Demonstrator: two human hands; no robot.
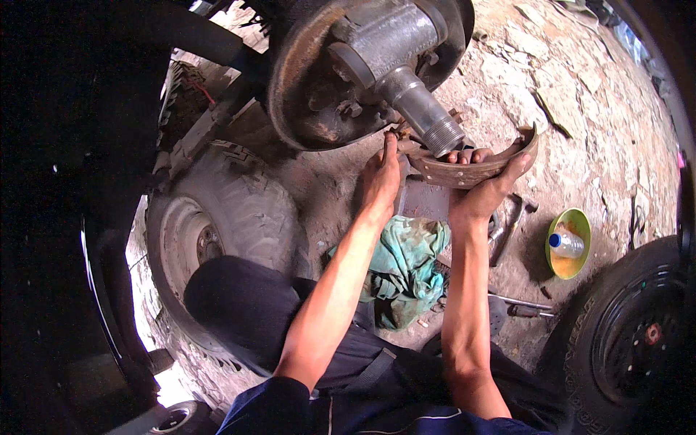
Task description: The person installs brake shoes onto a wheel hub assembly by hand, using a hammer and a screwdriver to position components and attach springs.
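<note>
A curved brake shoe, dark with rivets along its lining, is held level just below the threaded end of a steel axle spindle. My right hand wraps round its right half from below, fingertips showing over the inner edge. At the shoe's left end my left hand is closed, thumb up; its other fingers are mostly hidden. Above, the spindle stands out from a round, rusty brake backing plate with bolts.
A muddy wheel is at left and another wheel at lower right. On the ground lie a green rag, a hammer, and a green bowl holding a plastic bottle. Tools lie nearer. Rough stone covers the right.
</note>
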